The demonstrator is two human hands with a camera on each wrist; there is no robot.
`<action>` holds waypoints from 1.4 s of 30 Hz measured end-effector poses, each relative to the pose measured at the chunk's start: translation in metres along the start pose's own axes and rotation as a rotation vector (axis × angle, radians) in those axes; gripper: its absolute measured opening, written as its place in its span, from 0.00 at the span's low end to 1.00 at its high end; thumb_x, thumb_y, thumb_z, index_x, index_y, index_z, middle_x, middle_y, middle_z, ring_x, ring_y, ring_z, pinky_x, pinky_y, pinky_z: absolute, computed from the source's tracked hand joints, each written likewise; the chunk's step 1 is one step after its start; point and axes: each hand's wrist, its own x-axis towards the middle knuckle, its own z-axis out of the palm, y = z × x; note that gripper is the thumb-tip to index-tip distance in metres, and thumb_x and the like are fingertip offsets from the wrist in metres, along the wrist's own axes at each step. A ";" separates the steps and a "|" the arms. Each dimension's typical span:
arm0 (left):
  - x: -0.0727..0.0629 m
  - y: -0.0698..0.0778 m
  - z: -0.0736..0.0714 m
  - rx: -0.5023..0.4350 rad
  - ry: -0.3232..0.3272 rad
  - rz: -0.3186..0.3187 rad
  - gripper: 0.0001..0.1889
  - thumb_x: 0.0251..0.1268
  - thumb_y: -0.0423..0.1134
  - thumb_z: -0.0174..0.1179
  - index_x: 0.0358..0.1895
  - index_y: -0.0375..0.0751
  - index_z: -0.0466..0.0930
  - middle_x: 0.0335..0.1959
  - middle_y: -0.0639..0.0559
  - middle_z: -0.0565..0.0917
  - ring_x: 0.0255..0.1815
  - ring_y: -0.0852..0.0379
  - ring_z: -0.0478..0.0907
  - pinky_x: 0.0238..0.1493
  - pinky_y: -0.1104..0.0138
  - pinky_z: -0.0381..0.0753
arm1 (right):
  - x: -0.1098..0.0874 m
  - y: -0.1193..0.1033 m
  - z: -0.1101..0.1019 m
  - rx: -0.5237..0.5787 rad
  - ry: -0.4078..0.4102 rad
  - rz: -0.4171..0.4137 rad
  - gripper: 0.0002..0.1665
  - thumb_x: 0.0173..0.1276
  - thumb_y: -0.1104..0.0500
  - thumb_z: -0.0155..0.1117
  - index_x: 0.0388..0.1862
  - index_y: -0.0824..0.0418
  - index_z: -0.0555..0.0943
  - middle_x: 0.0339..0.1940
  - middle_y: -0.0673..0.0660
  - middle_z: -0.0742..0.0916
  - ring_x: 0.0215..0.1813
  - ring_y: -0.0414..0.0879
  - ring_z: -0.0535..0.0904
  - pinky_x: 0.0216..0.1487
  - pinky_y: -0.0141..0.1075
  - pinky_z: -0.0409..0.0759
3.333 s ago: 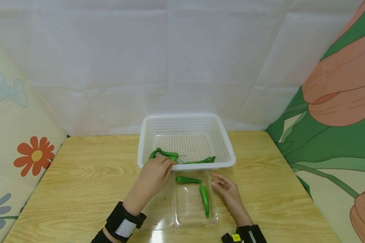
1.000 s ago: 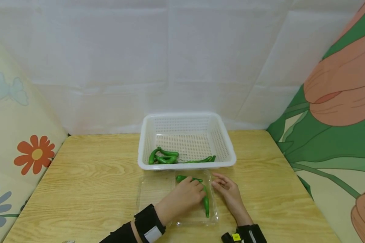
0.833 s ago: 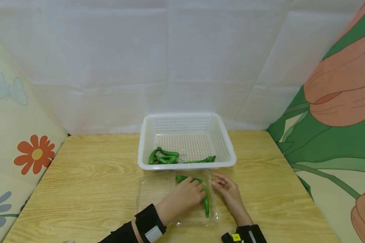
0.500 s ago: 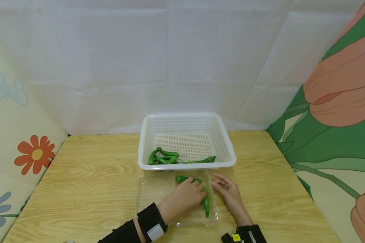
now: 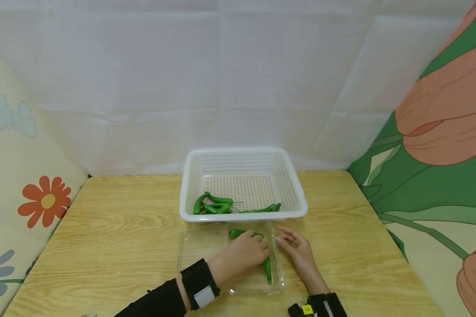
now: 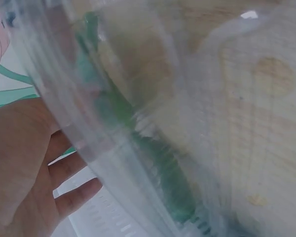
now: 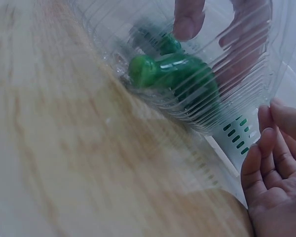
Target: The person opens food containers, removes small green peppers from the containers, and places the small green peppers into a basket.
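Note:
My left hand (image 5: 239, 255) reaches over the clear plastic clamshell box (image 5: 247, 284) on the table. Its curled fingers hold the upper end of a green chili pepper (image 5: 268, 270) lying lengthwise in the box's right side. A second green chili (image 5: 236, 233) lies crosswise at the far end, partly under that hand. Beside the box's right wall is my right hand (image 5: 297, 253), fingers loosely bent, fingertips at the wall. The right wrist view shows shiny green chilies (image 7: 187, 74) and left fingers through the ribbed wall. Blur and plastic obscure the left hand's grasp in the left wrist view.
A white perforated basket (image 5: 301, 209) stands just behind the box. Several green chilies (image 5: 219, 209) lie at its near left, with more chilies (image 5: 262, 210) at the near right. The flat lid (image 5: 202, 244) extends left from the box. A white sheet (image 5: 143, 97) hangs behind the table.
My left hand has come from the basket to the box. In the last half second it has barely moved, while the lengthwise chili has shifted slightly left. My right hand has stayed still.

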 end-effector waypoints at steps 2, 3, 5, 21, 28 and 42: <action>0.001 -0.001 0.000 -0.007 -0.009 0.003 0.12 0.70 0.47 0.58 0.53 0.60 0.82 0.50 0.66 0.82 0.49 0.67 0.77 0.49 0.72 0.75 | 0.000 0.000 0.000 -0.004 -0.001 -0.001 0.23 0.70 0.67 0.64 0.62 0.74 0.74 0.35 0.50 0.85 0.40 0.38 0.81 0.42 0.27 0.79; 0.001 -0.001 0.001 -0.010 -0.011 0.004 0.12 0.70 0.47 0.58 0.53 0.60 0.82 0.50 0.66 0.82 0.49 0.67 0.77 0.49 0.72 0.75 | 0.000 0.000 0.000 -0.005 -0.001 -0.001 0.23 0.70 0.67 0.64 0.62 0.74 0.74 0.35 0.50 0.85 0.40 0.38 0.81 0.42 0.27 0.79; 0.002 -0.001 0.001 -0.018 -0.006 0.005 0.12 0.70 0.47 0.59 0.53 0.60 0.83 0.49 0.66 0.82 0.49 0.66 0.78 0.48 0.72 0.75 | 0.001 0.000 0.000 -0.008 0.000 -0.002 0.23 0.70 0.67 0.64 0.62 0.74 0.74 0.36 0.50 0.85 0.40 0.38 0.81 0.42 0.27 0.79; 0.012 -0.009 0.007 -0.055 0.067 0.046 0.09 0.67 0.46 0.62 0.48 0.63 0.85 0.46 0.67 0.83 0.47 0.67 0.78 0.46 0.74 0.74 | 0.001 0.000 0.000 0.004 -0.004 0.001 0.24 0.69 0.67 0.64 0.61 0.75 0.74 0.35 0.49 0.85 0.39 0.37 0.81 0.43 0.26 0.79; 0.011 -0.008 0.006 -0.063 0.071 0.059 0.10 0.66 0.45 0.62 0.49 0.62 0.84 0.47 0.67 0.83 0.48 0.67 0.78 0.48 0.74 0.75 | 0.001 0.000 0.000 0.009 0.000 0.003 0.23 0.69 0.67 0.64 0.61 0.75 0.74 0.35 0.49 0.85 0.39 0.37 0.81 0.42 0.26 0.79; 0.006 -0.003 0.014 -0.110 0.051 0.085 0.08 0.67 0.45 0.61 0.47 0.62 0.84 0.46 0.67 0.82 0.48 0.67 0.78 0.55 0.71 0.75 | 0.000 -0.002 0.000 -0.005 0.001 0.015 0.23 0.70 0.66 0.64 0.61 0.74 0.75 0.35 0.50 0.85 0.39 0.37 0.81 0.42 0.26 0.78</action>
